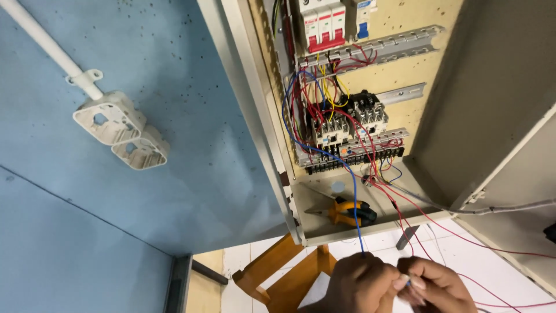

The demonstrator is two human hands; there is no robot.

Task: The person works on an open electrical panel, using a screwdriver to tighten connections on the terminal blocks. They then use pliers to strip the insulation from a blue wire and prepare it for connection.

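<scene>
My left hand and my right hand meet at the bottom of the view, below an open electrical cabinet. Both pinch the free end of a blue wire that runs down from the contactors in the cabinet. The fingertips of the two hands touch around the wire end. Loose red wires hang beside my right hand.
Orange-handled pliers lie on the cabinet floor. Breakers sit at the top, a terminal strip below the contactors. The cabinet door stands open at right. White conduit boxes hang on the blue wall. A wooden stool stands below.
</scene>
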